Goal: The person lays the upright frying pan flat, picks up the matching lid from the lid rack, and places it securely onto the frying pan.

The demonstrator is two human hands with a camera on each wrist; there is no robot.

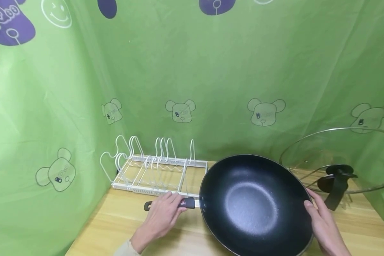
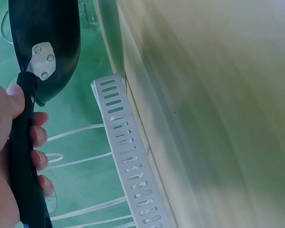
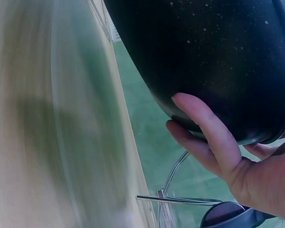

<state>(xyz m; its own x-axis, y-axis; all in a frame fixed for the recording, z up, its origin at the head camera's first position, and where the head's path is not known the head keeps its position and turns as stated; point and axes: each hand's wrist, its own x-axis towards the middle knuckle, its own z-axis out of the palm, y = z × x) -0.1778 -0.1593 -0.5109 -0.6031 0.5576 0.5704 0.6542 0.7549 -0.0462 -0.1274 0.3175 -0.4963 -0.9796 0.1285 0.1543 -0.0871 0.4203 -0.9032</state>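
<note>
Pan (image 1: 252,213): near, right of centre, raised above the table (image 1: 115,217), inside facing up.
Left hand (image 1: 163,215): fingers curled round the handle (image 1: 187,203).
Right hand (image 1: 326,227): grips the right rim, fingers against the outside.
White rack (image 1: 140,190): far left.
Glass lid (image 1: 340,170): far right.
Steadying: both grips should probably share the weight, keeping clear of rack and lid.

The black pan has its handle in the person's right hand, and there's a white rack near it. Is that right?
Not quite: the person's left hand holds the handle, as the head view shows. The rest is right: the black pan is there, with the white rack near it.
</note>
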